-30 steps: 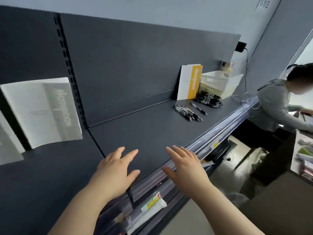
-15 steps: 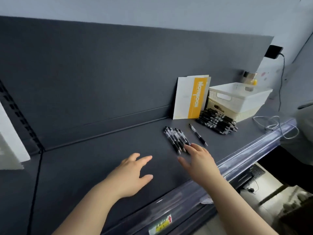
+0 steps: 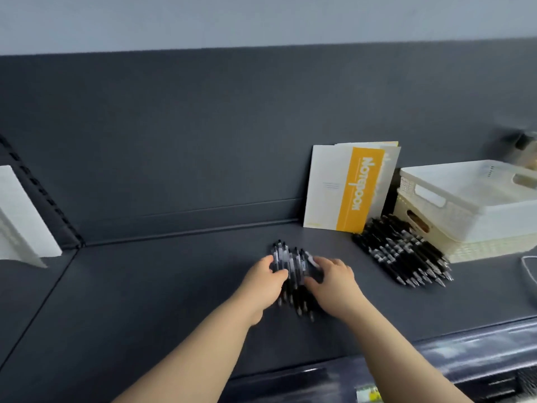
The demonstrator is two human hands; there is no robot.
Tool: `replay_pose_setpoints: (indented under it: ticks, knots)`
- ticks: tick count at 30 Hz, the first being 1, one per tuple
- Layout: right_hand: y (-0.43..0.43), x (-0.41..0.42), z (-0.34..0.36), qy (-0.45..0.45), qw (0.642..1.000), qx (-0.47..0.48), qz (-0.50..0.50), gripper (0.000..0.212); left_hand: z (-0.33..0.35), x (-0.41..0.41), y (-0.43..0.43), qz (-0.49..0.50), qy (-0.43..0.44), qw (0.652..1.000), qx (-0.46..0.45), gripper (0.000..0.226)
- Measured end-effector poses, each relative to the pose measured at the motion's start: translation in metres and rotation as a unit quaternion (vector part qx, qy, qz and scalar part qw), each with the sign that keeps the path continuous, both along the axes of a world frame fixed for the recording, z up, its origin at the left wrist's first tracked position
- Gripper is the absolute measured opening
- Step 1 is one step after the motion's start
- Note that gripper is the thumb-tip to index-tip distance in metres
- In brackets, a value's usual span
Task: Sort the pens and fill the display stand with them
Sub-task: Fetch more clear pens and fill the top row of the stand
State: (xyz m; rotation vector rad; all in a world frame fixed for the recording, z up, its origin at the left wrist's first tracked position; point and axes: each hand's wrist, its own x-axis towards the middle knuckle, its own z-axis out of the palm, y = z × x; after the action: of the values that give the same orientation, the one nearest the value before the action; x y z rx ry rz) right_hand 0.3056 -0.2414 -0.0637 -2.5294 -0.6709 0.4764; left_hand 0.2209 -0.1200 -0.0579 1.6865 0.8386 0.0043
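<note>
Dark grey shelf (image 3: 145, 286) with a matching back panel (image 3: 203, 126) behind and pale wall above. Near the middle of the shelf, bunch of pens (image 3: 290, 261), black with clear barrels, blurred, tips toward the near edge. Gathered from both sides: left hand (image 3: 261, 283) curled against the left flank of the bunch, right hand (image 3: 334, 282) curled round the right flank, fingers over the barrels. Both forearms reaching in from the near edge. To the right, apart from the hands, larger pile of pens (image 3: 401, 257), laid side by side, tips toward the near right. Just behind that pile, notebook (image 3: 328, 187), white with an orange band, upright and leaning on the back panel. Right of the notebook, white basket (image 3: 470, 199) stacked on a cream basket (image 3: 418, 219), the pile just beside the cream one. At the right edge, loop of white cable (image 3: 527, 269). At the left edge, white sheet (image 3: 20, 216) leaning by a slotted upright (image 3: 43, 193). Along the near edge, glossy price rail (image 3: 436, 359).
</note>
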Motion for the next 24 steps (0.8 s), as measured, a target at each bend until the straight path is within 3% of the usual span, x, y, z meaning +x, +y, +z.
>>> replay_pose_setpoints:
  ticks: [5, 10, 18, 24]
  knots:
    - [0.012, -0.002, -0.001, 0.064, 0.994, 0.071, 0.061, 0.052, -0.001, 0.014, -0.020, 0.026, -0.001, 0.999, -0.042, 0.030]
    - [0.018, -0.005, -0.004, 0.102, 0.982, 0.140, 0.081, 0.062, 0.004, 0.017, -0.025, 0.074, 0.005, 0.994, -0.085, 0.032]
    - [0.037, -0.046, 0.006, 0.171, 0.944, 0.247, 0.139, 0.073, 0.020, -0.030, -0.013, 0.205, -0.140, 0.931, -0.266, 0.023]
    - [0.072, -0.105, 0.016, 0.153, 0.919, 0.297, 0.209, 0.037, 0.036, -0.097, 0.012, 0.236, -0.210, 0.904, -0.286, 0.024]
